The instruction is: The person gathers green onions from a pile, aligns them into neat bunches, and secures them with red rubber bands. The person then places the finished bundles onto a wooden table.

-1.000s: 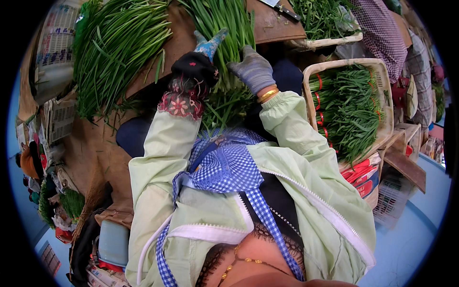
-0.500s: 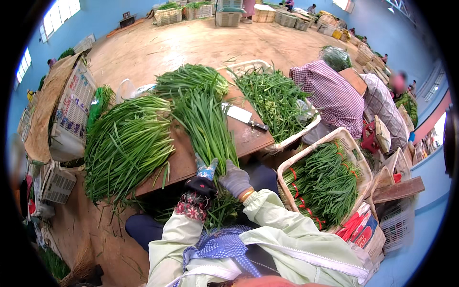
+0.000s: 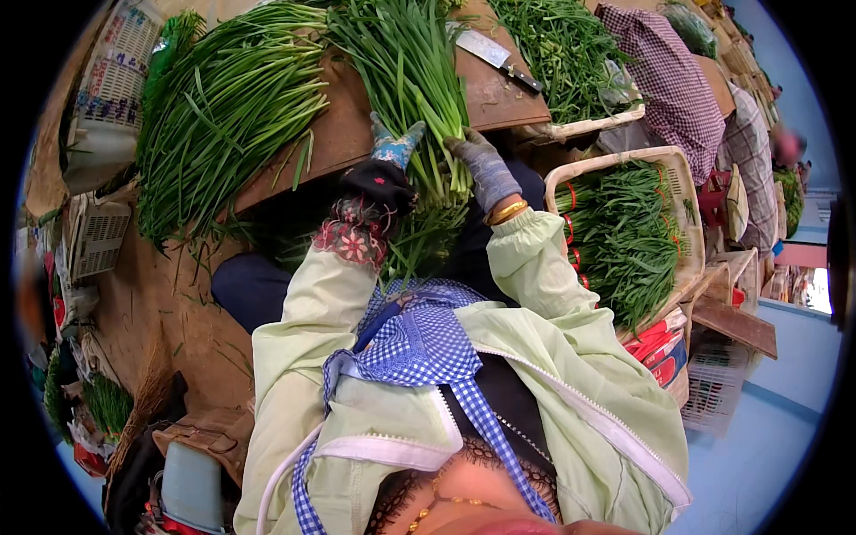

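Note:
A thick bunch of long garlic chives (image 3: 401,76) lies over the board, its pale stem ends pointing toward me. My left hand (image 3: 395,150), in a blue patterned glove, grips the bunch's left side near those ends. On the opposite side my right hand (image 3: 486,169), gloved in grey, holds the stems with its fingertips against them. Some fingers are hidden by the leaves. A large loose pile of chives (image 3: 236,116) rests on the board to the left. A cleaver (image 3: 489,52) with a black handle lies flat right of the bunch.
The brown board (image 3: 343,120) ends just before my lap. Right of me stands a cream crate (image 3: 682,165) of chives tied with red bands. Behind it is another cream tray (image 3: 615,116) of loose greens. A straw broom (image 3: 147,392) stands at lower left.
The view has tilted downward, so the scene sits higher. My hands have moved apart, the right one away from the left, and the stem ends now show between them.

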A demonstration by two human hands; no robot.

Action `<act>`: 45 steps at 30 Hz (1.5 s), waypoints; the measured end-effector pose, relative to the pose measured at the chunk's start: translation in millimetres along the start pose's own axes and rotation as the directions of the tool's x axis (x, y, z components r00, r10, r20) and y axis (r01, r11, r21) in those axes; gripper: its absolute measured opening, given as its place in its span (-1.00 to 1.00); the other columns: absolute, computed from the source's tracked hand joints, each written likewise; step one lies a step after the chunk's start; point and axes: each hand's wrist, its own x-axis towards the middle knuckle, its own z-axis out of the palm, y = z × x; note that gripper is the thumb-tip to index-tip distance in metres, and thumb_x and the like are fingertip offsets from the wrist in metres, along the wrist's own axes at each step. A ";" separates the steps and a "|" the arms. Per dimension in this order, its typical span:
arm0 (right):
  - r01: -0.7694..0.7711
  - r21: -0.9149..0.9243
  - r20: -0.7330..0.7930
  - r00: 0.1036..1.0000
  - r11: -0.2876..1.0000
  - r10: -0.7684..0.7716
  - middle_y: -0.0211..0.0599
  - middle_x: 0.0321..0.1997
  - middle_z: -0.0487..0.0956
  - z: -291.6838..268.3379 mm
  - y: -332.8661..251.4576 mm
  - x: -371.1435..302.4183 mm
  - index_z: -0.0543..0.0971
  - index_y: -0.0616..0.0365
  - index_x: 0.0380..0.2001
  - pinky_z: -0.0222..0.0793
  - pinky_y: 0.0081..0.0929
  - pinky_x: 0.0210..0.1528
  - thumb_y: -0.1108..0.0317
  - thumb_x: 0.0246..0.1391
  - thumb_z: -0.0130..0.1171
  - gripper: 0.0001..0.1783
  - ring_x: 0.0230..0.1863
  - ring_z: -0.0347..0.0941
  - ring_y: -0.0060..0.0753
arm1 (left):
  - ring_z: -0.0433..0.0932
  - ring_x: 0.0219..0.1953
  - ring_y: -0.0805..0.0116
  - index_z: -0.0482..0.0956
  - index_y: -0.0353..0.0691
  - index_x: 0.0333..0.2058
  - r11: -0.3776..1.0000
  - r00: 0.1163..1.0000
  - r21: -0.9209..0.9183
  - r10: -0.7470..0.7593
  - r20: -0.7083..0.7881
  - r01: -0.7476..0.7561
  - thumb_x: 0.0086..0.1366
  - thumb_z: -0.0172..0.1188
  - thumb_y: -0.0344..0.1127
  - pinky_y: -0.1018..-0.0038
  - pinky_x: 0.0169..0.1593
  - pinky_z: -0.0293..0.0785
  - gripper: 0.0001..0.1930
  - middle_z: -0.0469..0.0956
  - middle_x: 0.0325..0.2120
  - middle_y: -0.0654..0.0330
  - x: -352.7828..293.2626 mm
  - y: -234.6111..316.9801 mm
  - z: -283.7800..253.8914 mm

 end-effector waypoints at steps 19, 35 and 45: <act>0.364 -0.609 0.074 0.911 0.705 -0.406 -0.29 -0.31 0.53 -20.7 27.8 29.3 0.25 0.23 0.11 0.36 -0.61 -0.38 0.45 -0.18 0.23 -0.30 -0.43 0.41 -0.53 | 0.22 0.13 0.29 0.14 -0.24 0.16 0.997 0.989 0.070 0.008 0.151 -0.019 0.21 0.09 -0.25 0.49 0.15 0.12 -0.43 0.20 0.12 0.09 9.8 12.4 1.1; 0.641 -0.270 0.096 0.760 0.718 -0.643 -0.43 -0.50 0.47 -18.2 -169.9 -92.9 0.42 0.04 -0.07 0.33 -0.58 -0.50 0.34 -0.11 0.20 -0.56 -0.56 0.35 -0.64 | 0.20 0.15 0.33 0.20 -0.28 0.13 0.915 0.847 -0.336 -0.012 0.531 0.223 0.23 0.07 -0.28 0.49 0.20 0.01 -0.48 0.30 0.07 0.12 42.0 -26.0 -27.0; 0.145 -0.774 -0.081 0.943 0.616 -0.324 0.01 0.02 0.41 -7.7 8.1 -7.6 0.15 0.19 0.16 0.30 -0.48 -0.01 0.16 -0.11 0.22 -0.21 -0.02 0.41 -0.20 | 0.24 0.12 0.39 0.43 -0.29 -0.03 0.868 0.848 -0.386 -0.072 0.526 0.313 0.19 0.10 -0.32 0.49 0.17 0.05 -0.64 0.36 0.02 0.19 48.7 -45.1 -38.5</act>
